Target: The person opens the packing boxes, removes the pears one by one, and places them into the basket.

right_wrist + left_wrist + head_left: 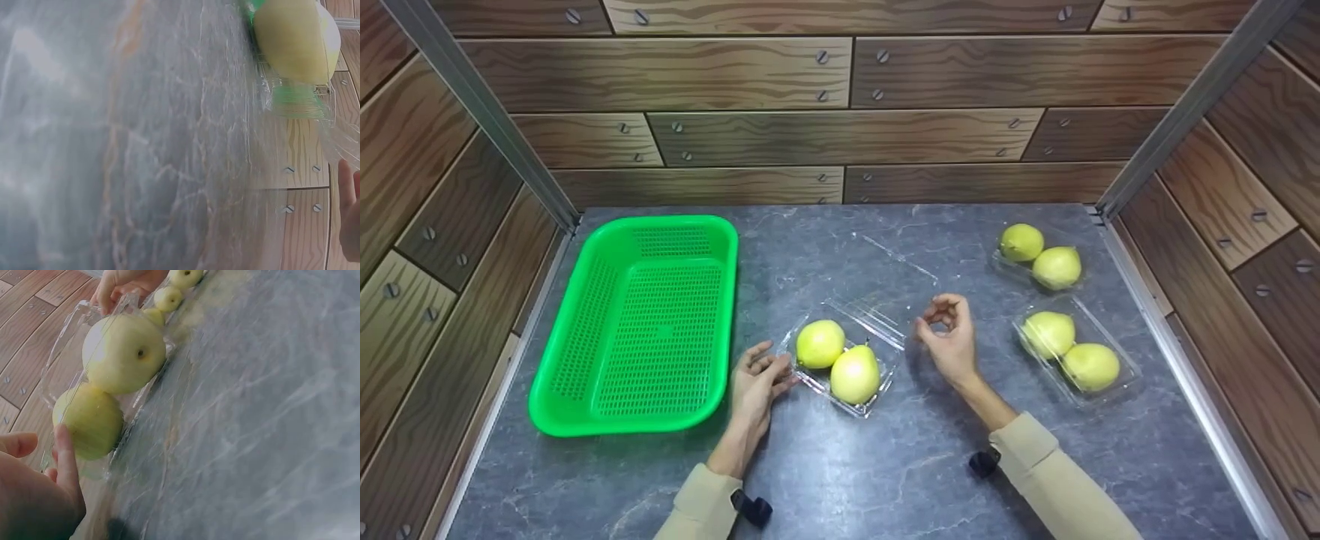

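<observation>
A clear plastic clamshell box [864, 411] holds two yellow-green pears [855, 373] in the middle of the table. Its transparent lid [896, 256] is folded back on the far side, hard to make out against the table. My left hand [756, 386] touches the box's near-left side, fingers fairly straight and thumb apart. At the lid's right edge, my right hand [952, 341] has its fingers curled, and thumb and forefinger seem to pinch the thin plastic. In the right wrist view, a fingertip [344, 169] meets the clear plastic beside one pear [295, 39].
On the left stands a green perforated basket [729, 300]. Two more clear boxes with pears lie on the right, one at the back [1056, 268] and one nearer [1091, 367]. Wood-patterned walls [750, 139] enclose the table at the back and sides.
</observation>
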Demonstrator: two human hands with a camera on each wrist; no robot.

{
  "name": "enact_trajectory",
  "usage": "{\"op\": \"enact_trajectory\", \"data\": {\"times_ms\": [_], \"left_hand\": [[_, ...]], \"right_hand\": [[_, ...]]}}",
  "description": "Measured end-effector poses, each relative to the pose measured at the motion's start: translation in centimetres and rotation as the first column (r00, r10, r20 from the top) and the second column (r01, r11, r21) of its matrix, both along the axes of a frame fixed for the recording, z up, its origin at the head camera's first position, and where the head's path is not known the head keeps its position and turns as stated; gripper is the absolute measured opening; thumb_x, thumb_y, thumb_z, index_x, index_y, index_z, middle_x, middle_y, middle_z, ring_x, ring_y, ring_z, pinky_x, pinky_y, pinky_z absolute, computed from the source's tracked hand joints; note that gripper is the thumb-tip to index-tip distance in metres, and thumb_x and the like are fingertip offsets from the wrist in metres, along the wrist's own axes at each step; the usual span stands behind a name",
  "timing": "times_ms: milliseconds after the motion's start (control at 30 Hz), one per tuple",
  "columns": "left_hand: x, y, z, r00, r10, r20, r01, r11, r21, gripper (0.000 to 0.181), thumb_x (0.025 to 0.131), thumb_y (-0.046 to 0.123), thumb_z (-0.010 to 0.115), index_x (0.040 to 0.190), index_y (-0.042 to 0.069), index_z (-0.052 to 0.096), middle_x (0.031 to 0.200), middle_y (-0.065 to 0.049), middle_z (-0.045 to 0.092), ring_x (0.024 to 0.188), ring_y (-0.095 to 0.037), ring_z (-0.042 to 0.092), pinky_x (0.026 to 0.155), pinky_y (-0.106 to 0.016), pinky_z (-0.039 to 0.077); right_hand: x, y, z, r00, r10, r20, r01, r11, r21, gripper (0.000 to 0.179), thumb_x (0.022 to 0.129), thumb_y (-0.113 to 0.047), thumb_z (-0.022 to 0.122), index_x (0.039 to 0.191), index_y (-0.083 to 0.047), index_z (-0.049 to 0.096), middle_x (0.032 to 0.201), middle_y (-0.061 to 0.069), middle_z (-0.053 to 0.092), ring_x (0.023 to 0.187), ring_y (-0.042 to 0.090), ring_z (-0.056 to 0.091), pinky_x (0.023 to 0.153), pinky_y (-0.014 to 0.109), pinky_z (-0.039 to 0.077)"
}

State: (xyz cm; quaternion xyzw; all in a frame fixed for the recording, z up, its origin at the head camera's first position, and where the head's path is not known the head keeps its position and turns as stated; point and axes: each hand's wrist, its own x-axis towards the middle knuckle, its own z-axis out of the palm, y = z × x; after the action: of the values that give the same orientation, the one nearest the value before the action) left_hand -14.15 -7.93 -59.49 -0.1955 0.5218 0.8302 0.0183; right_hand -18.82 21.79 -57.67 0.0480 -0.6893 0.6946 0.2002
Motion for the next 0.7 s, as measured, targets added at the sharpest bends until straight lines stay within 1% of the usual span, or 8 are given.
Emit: {"op": "enact_trajectory", "data": {"times_ms": [100, 267, 433, 533, 700], "left_hand": [[-0.4, -0.1, 0.1, 1.000, -0.015, 0.019, 0.015, 1.000, -0.010, 0.053, 0.094, 0.001, 0.072, 0.140, -0.003, 0.048, 0.090, 0.001, 0.057, 0.069, -0.009, 0.063, 0.064, -0.025, 0.064], [-1.1, -0.3, 0.0, 0.999, -0.037, 0.035, 0.038, 0.999, -0.038, 0.047, 0.093, 0.002, 0.074, 0.136, -0.004, 0.055, 0.084, 0.003, 0.058, 0.065, -0.008, 0.063, 0.060, -0.023, 0.063], [-1.6, -0.5, -0.2, 0.998, -0.060, 0.024, 0.061, 0.998, -0.035, 0.043, 0.093, -0.002, 0.072, 0.133, -0.007, 0.060, 0.081, 0.002, 0.059, 0.063, -0.009, 0.063, 0.059, -0.023, 0.063], [-1.7, -0.5, -0.2, 0.997, -0.081, 0.011, 0.082, 0.997, -0.018, 0.043, 0.093, -0.004, 0.070, 0.135, -0.009, 0.059, 0.081, 0.002, 0.059, 0.063, -0.009, 0.063, 0.060, -0.023, 0.063], [-1.3, -0.5, -0.3, 0.993, -0.117, -0.001, 0.117, 0.993, 0.004, 0.044, 0.094, -0.006, 0.067, 0.136, -0.012, 0.056, 0.081, 0.001, 0.058, 0.063, -0.009, 0.062, 0.060, -0.022, 0.063]], "right_hand": [[-0.1, 0.0, 0.0, 1.000, 0.004, 0.031, -0.003, 1.000, -0.022, 0.043, 0.083, 0.021, 0.064, 0.120, 0.016, 0.043, 0.095, 0.003, 0.057, 0.078, 0.007, 0.061, 0.045, 0.020, 0.054], [-0.5, 0.2, -0.1, 0.998, 0.017, 0.060, -0.013, 0.998, -0.069, 0.044, 0.082, 0.022, 0.064, 0.120, 0.012, 0.044, 0.095, 0.003, 0.057, 0.077, 0.008, 0.061, 0.051, 0.022, 0.059], [-0.9, 0.3, -0.3, 0.998, 0.024, 0.061, -0.017, 0.993, -0.114, 0.044, 0.081, 0.024, 0.061, 0.120, 0.013, 0.044, 0.092, 0.003, 0.056, 0.074, 0.008, 0.061, 0.053, 0.022, 0.060], [-1.3, 0.3, -0.3, 0.997, 0.012, 0.074, -0.001, 0.990, -0.140, 0.043, 0.080, 0.025, 0.060, 0.119, 0.013, 0.044, 0.091, 0.003, 0.056, 0.072, 0.009, 0.060, 0.053, 0.021, 0.060], [-1.8, 0.2, -0.2, 0.994, 0.004, 0.106, 0.014, 0.986, -0.166, 0.045, 0.079, 0.026, 0.059, 0.119, 0.010, 0.048, 0.092, 0.003, 0.057, 0.074, 0.008, 0.059, 0.054, 0.019, 0.058]]}}
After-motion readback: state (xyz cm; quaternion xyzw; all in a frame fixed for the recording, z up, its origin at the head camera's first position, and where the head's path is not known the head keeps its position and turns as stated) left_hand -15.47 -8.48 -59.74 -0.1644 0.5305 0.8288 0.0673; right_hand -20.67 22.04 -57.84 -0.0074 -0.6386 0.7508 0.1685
